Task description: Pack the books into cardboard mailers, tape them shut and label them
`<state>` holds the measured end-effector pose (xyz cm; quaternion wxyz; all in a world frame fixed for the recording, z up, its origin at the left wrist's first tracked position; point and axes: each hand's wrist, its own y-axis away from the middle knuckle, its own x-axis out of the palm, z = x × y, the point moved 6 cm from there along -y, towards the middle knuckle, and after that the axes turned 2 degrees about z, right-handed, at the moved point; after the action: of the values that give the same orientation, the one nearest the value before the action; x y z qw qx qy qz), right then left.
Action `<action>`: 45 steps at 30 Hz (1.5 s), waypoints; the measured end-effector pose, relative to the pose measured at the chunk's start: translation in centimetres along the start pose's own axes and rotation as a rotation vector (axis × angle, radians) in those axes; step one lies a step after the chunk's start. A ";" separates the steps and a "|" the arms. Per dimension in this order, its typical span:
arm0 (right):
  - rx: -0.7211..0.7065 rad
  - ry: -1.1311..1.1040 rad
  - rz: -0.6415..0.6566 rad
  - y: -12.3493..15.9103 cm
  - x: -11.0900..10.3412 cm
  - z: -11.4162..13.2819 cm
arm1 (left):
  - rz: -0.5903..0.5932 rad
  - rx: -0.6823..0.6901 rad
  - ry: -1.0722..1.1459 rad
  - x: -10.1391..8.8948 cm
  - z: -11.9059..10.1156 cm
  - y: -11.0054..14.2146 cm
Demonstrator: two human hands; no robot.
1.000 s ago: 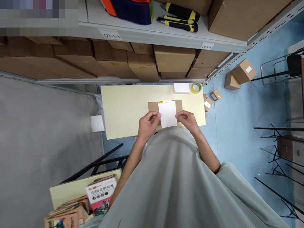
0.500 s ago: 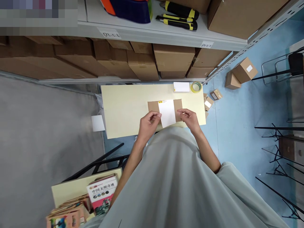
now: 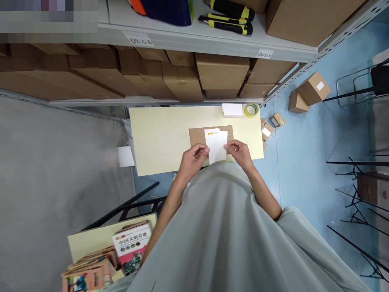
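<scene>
Two white label sheets overlap over a flat brown cardboard piece (image 3: pixel 197 135) on the cream table (image 3: pixel 161 138). The front label (image 3: pixel 218 148) has a small yellow mark near its top; the back sheet (image 3: pixel 209 130) shows a rounded corner above it. Closed in a pinch at the left edge is my left hand (image 3: pixel 194 157). My right hand (image 3: pixel 240 153) pinches the front label's right edge with thumb and forefinger. Which layer sits between my left fingertips is hidden. The cardboard's lower part is covered by the sheets and my left hand.
At the table's back right are a white stack (image 3: pixel 232 110) and a tape roll (image 3: pixel 251 109). A shelf (image 3: pixel 188 40) above bears utility knives (image 3: pixel 229 27) and cardboard boxes. Books (image 3: pixel 132 251) lie lower left. Small boxes (image 3: pixel 276 120) stand on the blue floor.
My right hand has moved slightly left, from over the cardboard to the label's edge. What looked like a single white sheet now shows as two offset layers.
</scene>
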<state>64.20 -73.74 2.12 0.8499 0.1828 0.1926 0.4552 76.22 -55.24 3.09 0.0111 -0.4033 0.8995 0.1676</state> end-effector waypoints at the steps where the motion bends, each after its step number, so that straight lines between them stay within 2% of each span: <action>1: -0.030 0.018 -0.009 0.2 0.0 0.3 | -0.004 0.002 -0.007 0.0 0.1 0.0; 6: -0.307 0.241 -0.089 1.8 -0.4 2.6 | -0.025 -0.019 -0.019 -0.3 1.1 0.0; 10: -0.523 0.479 -0.056 3.0 0.2 3.6 | 0.028 -0.070 0.060 0.2 2.5 -0.3; 15: -0.645 0.670 -0.014 3.8 1.1 3.0 | -0.009 -0.078 0.117 0.1 3.0 -0.4; 22: -0.600 0.632 0.088 4.0 2.0 2.1 | -0.105 -0.027 0.128 -0.7 1.1 0.3; 26: -0.566 0.582 0.059 4.2 1.9 2.3 | -0.162 -0.020 0.179 -0.9 1.3 0.3; 30: -0.539 0.407 -0.003 4.3 1.6 3.1 | -0.144 -0.012 0.098 -0.9 1.8 0.3; 34: -0.365 0.246 -0.034 3.0 1.1 2.8 | -0.168 -0.031 0.065 -0.9 2.5 0.6; 38: -0.191 0.079 0.050 1.5 1.2 1.7 | -0.171 -0.035 0.085 -0.7 2.9 0.8; 42: -0.095 0.003 0.102 0.8 1.0 1.0 | -0.133 -0.039 0.069 -0.4 2.7 0.9; 45: -0.036 -0.026 0.086 0.3 0.6 0.5 | -0.118 -0.042 0.078 -0.3 2.4 0.9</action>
<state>64.53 -73.16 2.56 0.8352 0.1813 0.1654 0.4922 75.47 -53.68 1.14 -0.0222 -0.4619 0.8703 0.1696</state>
